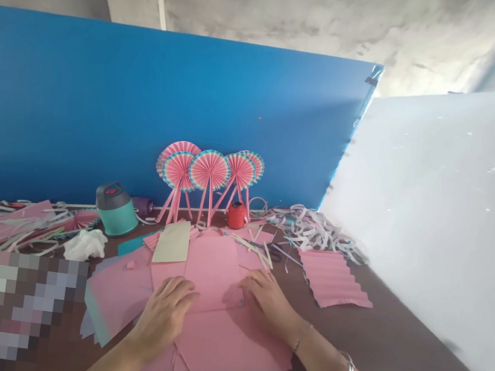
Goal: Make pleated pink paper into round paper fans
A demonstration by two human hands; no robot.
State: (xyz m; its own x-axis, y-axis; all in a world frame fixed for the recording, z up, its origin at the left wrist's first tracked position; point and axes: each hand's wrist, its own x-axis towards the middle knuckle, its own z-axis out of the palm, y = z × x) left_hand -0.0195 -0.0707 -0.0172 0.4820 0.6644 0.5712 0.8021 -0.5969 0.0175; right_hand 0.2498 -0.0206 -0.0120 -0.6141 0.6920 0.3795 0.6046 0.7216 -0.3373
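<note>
Both my hands rest on a pink paper sheet (pixel 213 269) lying on a pile of pink sheets on the brown table (pixel 391 338). My left hand (pixel 164 314) lies flat on the sheet's lower left, fingers stretched forward. My right hand (pixel 266 300) presses the sheet's right side, fingers pointing left and slightly bent. Neither hand holds anything. A pleated pink sheet (pixel 333 278) lies to the right of my right hand. A beige paper piece (pixel 172 241) sits just beyond the sheet.
Several pink-and-teal paper fans on sticks (pixel 207 174) lean against a blue board (pixel 103 105) at the back. A red thread spool (pixel 236 214), a teal flask (pixel 115 209), crumpled white paper (pixel 85 243) and paper strips (pixel 310 224) lie around. A white board (pixel 443 223) stands on the right.
</note>
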